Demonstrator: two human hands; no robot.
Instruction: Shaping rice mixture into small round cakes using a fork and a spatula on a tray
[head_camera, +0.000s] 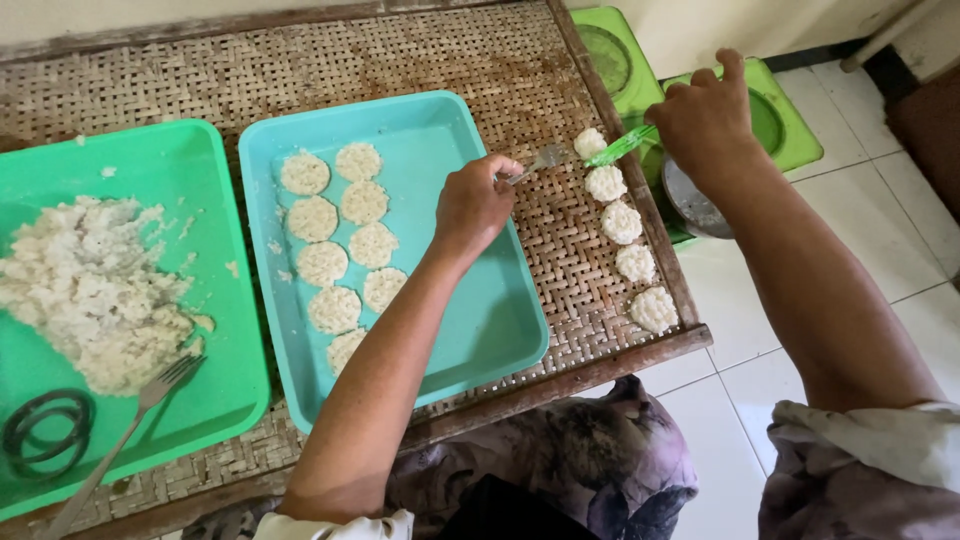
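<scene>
1. The left hand (472, 203) is clenched around a metal fork (538, 162), whose tines point right, toward the top of a row of round rice cakes (621, 222) on the woven mat (420, 50).
2. The right hand (703, 120) grips a green-handled utensil (621, 146), slanted down-left; its tip nearly meets the fork beside the topmost cake.
3. That row runs along the mat's right edge, just right of the left hand and below-left of the right; both hands are close.
4. More cakes lie in the teal tray (480, 330), left of the left hand.
</scene>
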